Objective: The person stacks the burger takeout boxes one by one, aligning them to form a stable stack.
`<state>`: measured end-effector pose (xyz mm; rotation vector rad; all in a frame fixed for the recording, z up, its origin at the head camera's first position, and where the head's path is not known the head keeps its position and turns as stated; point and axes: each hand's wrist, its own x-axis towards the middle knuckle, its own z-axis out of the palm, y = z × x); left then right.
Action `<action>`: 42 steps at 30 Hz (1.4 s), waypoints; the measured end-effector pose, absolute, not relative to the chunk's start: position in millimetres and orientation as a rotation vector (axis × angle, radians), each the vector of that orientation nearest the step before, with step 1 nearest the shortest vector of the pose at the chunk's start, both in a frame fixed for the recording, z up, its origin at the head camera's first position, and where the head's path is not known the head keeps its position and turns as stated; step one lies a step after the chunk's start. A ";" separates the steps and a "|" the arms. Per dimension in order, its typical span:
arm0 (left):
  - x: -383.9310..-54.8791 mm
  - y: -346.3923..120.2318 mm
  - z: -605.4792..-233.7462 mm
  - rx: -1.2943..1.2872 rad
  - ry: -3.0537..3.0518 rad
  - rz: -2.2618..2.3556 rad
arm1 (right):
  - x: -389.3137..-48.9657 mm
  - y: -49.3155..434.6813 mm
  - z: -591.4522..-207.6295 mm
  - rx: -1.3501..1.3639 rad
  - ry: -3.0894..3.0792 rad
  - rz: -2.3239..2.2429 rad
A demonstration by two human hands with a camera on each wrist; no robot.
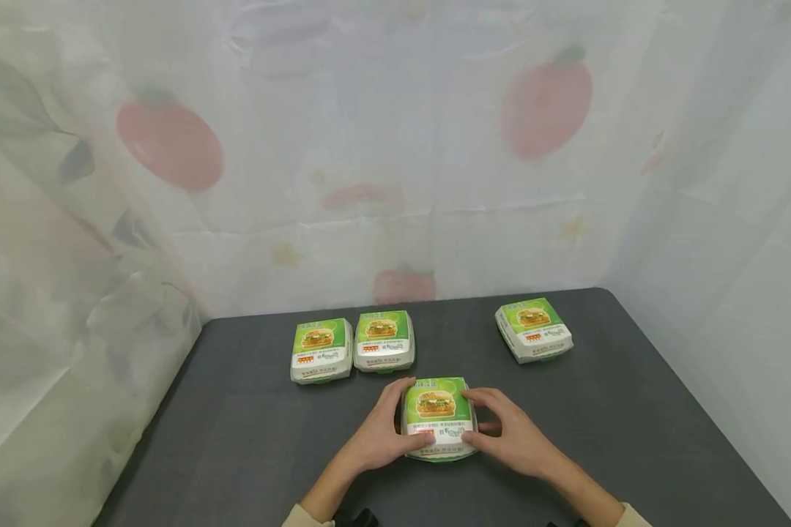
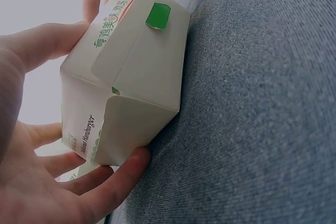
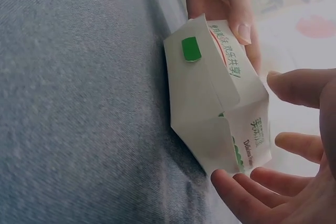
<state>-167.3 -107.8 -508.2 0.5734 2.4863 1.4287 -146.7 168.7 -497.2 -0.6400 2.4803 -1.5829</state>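
A closed burger box (image 1: 438, 405), white with a green top and a burger picture, sits flat on the dark table between both hands. My left hand (image 1: 384, 432) grips its left side, thumb over the top's near edge and fingers along the side wall. On the opposite side my right hand (image 1: 515, 437) holds it the same way, thumb at the near corner. Seen in the left wrist view, the burger box (image 2: 149, 61) has a green tab in its front flap. In the right wrist view, fingertips touch the lower side wall of the burger box (image 3: 202, 87).
Two similar burger boxes (image 1: 321, 351) (image 1: 384, 342) stand side by side at the back left of the table (image 1: 237, 439). Another burger box (image 1: 534, 329) lies slightly turned at the back right. Printed curtains (image 1: 395, 146) hang behind and along both sides.
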 end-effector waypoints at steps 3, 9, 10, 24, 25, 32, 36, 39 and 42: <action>-167.7 -107.7 -508.6 0.577 2.480 1.433 | -148.2 170.8 -493.7 -0.614 2.520 -1.543; -168.1 -106.8 -509.5 0.580 2.472 1.446 | -153.9 175.5 -486.5 -0.621 2.615 -1.450; -167.9 -106.9 -509.6 0.579 2.472 1.446 | -154.7 176.2 -485.1 -0.623 2.631 -1.439; -164.8 -107.5 -508.7 0.564 2.476 1.453 | -165.1 191.2 -467.5 -0.582 2.842 -1.315; -165.0 -107.3 -508.0 0.565 2.474 1.455 | -166.4 192.6 -466.8 -0.586 2.861 -1.306; -167.2 -107.2 -506.6 0.577 2.466 1.449 | -173.7 203.0 -462.4 -0.530 2.956 -1.248; -167.7 -107.1 -508.7 0.573 2.465 1.442 | -177.2 208.6 -461.5 -0.501 2.980 -1.254; -168.0 -107.5 -509.5 0.568 2.469 1.440 | -180.4 211.4 -461.0 -0.499 2.996 -1.262; -168.2 -108.2 -509.3 0.568 2.474 1.443 | -183.6 213.5 -460.5 -0.493 3.014 -1.251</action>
